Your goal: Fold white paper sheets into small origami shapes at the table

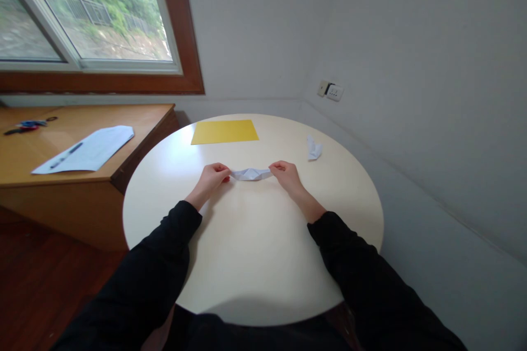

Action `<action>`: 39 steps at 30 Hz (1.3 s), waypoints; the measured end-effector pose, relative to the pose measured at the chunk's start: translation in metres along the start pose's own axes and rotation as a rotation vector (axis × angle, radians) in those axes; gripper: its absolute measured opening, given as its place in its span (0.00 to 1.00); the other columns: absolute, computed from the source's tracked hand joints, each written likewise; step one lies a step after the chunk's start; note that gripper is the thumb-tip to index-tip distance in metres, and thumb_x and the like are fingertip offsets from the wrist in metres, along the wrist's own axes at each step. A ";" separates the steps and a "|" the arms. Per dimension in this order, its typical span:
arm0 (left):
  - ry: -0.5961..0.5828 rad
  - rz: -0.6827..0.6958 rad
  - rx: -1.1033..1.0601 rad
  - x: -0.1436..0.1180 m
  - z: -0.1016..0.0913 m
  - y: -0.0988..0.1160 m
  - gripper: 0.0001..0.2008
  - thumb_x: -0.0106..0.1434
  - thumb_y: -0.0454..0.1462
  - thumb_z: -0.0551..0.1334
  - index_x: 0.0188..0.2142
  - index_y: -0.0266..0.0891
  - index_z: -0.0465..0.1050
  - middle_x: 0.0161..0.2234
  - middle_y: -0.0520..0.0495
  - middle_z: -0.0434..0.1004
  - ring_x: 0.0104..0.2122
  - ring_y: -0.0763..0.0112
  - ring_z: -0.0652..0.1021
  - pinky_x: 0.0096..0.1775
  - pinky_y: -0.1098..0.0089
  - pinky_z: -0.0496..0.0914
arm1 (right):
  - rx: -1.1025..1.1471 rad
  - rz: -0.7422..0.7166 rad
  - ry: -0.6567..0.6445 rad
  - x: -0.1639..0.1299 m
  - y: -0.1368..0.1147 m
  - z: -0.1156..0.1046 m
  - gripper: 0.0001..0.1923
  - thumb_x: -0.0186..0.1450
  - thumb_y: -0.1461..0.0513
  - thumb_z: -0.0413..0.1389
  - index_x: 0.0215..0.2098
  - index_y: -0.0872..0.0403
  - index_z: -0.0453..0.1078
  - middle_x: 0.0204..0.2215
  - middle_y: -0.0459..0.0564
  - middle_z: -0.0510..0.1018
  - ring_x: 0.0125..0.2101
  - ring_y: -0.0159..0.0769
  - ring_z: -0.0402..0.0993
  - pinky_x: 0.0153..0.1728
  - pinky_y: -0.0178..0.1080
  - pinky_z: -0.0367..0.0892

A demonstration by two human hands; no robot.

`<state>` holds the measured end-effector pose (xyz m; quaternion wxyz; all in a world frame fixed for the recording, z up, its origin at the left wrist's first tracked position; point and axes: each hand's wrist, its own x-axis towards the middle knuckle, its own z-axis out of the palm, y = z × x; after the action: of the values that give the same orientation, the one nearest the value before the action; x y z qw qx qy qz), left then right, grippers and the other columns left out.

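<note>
Pinching both ends of a folded white paper piece (250,174), the hands hold it low over the round cream surface (247,252), about at its middle.

Head view: left hand (211,178) has its grip closed on the paper's left tip, fingers curled, thumb side against the fold. Right hand (287,174) mirrors this on the right tip. The paper spans the gap between the two grips, long and narrow, with a raised peak at its centre; whether it touches the surface cannot be told.

Step in hand, as judged: spreading or pulling a folded form outward by its ends, late in a folding sequence. A next move would call for even, gentle tension from both grips so the centre opens without tearing, and a light pinch, since thin paper creases easily.

Beyond the left grip lies a yellow sheet (224,131), flat and apart. Beyond the right grip sits a small folded white scrap (313,148). Far to the left, a wooden desk (135,120) carries a white paper (102,145) with a pen (66,154).
</note>
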<state>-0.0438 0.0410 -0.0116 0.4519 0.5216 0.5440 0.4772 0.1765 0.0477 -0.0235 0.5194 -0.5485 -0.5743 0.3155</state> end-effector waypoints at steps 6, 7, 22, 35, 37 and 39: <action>-0.030 -0.035 -0.031 0.000 -0.002 0.003 0.07 0.42 0.35 0.63 0.21 0.34 0.68 0.18 0.50 0.69 0.20 0.75 0.71 0.27 0.72 0.66 | -0.013 0.018 -0.005 0.000 0.000 -0.001 0.07 0.49 0.60 0.53 0.23 0.56 0.69 0.23 0.48 0.75 0.26 0.34 0.69 0.31 0.36 0.63; -0.033 -0.037 -0.034 0.000 -0.002 0.004 0.07 0.42 0.35 0.64 0.21 0.34 0.68 0.18 0.50 0.69 0.20 0.75 0.71 0.26 0.72 0.66 | -0.011 0.017 -0.007 0.000 0.001 -0.001 0.07 0.49 0.60 0.53 0.22 0.56 0.69 0.23 0.48 0.75 0.26 0.34 0.69 0.31 0.36 0.63; -0.101 -0.098 -0.101 0.000 -0.008 0.006 0.09 0.41 0.34 0.65 0.22 0.34 0.67 0.20 0.49 0.71 0.21 0.75 0.72 0.29 0.70 0.68 | -0.032 0.044 -0.045 0.001 0.002 -0.004 0.08 0.49 0.60 0.52 0.22 0.56 0.69 0.22 0.48 0.74 0.25 0.33 0.67 0.30 0.36 0.61; -0.112 0.225 0.111 -0.008 0.007 0.011 0.07 0.47 0.34 0.60 0.28 0.35 0.72 0.29 0.48 0.74 0.30 0.70 0.74 0.34 0.69 0.68 | -0.203 -0.252 -0.116 -0.009 -0.012 0.006 0.10 0.52 0.69 0.49 0.24 0.54 0.71 0.29 0.48 0.74 0.32 0.34 0.69 0.31 0.35 0.63; -0.103 0.282 0.184 -0.008 0.009 0.009 0.06 0.48 0.33 0.58 0.27 0.36 0.73 0.30 0.47 0.74 0.31 0.70 0.74 0.36 0.68 0.69 | -0.262 -0.289 -0.130 -0.012 -0.014 0.009 0.10 0.52 0.70 0.49 0.25 0.55 0.71 0.29 0.48 0.73 0.32 0.33 0.69 0.33 0.36 0.63; -0.081 0.338 0.246 -0.007 0.012 0.006 0.06 0.49 0.32 0.57 0.25 0.36 0.73 0.31 0.46 0.73 0.32 0.70 0.74 0.38 0.68 0.70 | -0.312 -0.321 -0.148 -0.015 -0.015 0.011 0.10 0.53 0.71 0.50 0.25 0.55 0.72 0.28 0.48 0.73 0.32 0.33 0.68 0.34 0.36 0.63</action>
<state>-0.0312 0.0350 -0.0072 0.3200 0.6754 0.4845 0.4547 0.1596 0.0330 -0.0161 0.4281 -0.4991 -0.7327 0.1755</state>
